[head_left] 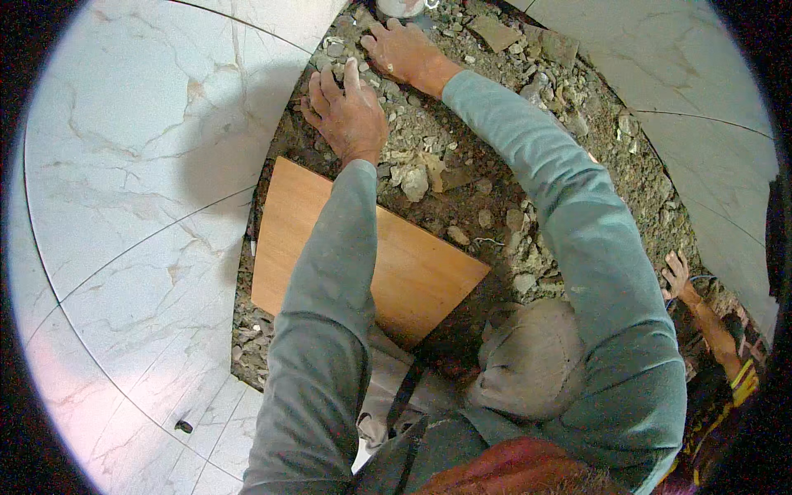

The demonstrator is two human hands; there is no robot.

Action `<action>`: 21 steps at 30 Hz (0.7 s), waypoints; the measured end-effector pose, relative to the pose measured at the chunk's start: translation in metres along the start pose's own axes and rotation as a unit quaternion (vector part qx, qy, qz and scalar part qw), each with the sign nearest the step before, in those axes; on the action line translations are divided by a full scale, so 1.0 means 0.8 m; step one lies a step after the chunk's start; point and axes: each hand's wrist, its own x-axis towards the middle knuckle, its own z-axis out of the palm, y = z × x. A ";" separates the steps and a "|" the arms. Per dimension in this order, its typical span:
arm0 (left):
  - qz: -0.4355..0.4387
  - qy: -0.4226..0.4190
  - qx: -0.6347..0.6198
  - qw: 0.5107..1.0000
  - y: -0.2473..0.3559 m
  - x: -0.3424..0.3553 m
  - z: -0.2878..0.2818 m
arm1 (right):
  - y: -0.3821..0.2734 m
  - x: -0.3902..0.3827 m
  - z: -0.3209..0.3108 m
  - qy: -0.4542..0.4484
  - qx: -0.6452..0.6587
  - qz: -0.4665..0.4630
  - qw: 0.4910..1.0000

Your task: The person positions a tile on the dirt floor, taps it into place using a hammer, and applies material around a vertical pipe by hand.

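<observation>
My left hand [348,120] rests over loose stones and rubble [404,136], its fingers spread and nothing visible in them. Just beyond it on the right, my right hand [404,58] lies palm down on the same rubble with fingers apart. What is under the palms is hidden. Small grey stones [337,49] lie between and around the fingertips. Close to the right hand, at the top edge, is a whitish round container [401,7], partly cut off. Below my left forearm a tan wooden board [421,268] lies on the dirt.
Marble-patterned white tiles [148,148] border the pit on the left, and more tiles [685,58] on the right. A larger pale stone [414,183] sits mid-pit. At lower right another person's hand [676,275] touches the rubble's edge. A small black object [183,426] lies on the left tiles.
</observation>
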 end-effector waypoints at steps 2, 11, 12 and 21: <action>0.000 0.002 0.000 1.000 0.000 0.000 -0.001 | 0.000 0.006 -0.003 -0.001 -0.024 -0.005 1.000; -0.015 -0.018 -0.009 1.000 -0.001 0.003 0.000 | 0.086 -0.043 -0.035 -0.026 0.085 -0.037 0.995; -0.009 -0.008 -0.012 1.000 -0.001 0.002 0.001 | 0.086 -0.047 -0.058 -0.080 0.131 -0.026 0.988; -0.011 -0.010 0.004 1.000 0.000 0.001 0.002 | 0.037 -0.008 -0.088 -0.049 0.147 -0.056 0.986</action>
